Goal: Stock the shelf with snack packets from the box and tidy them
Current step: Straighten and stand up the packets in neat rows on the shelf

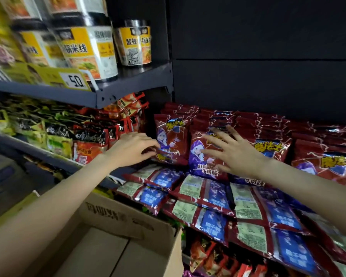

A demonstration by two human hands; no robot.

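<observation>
Dark red snack packets (268,124) with a purple-hooded figure stand in rows on the middle shelf. More of them lie face down along the shelf front (208,194), showing blue and green backs. My left hand (132,148) reaches to the leftmost upright packet (171,136), its fingertips curled at the packet's lower edge. My right hand (231,150) is spread flat with straight fingers against the front of the neighbouring upright packet (200,156). The cardboard box (128,226) sits below my left forearm, open, with its bare bottom showing.
Noodle cups (88,50) stand on the upper shelf above a yellow price tag (72,78). Green, black and orange packets (58,134) fill the shelf to the left. Other snack bags (218,258) sit on the lower shelf. A dark back panel (268,56) rises behind the red packets.
</observation>
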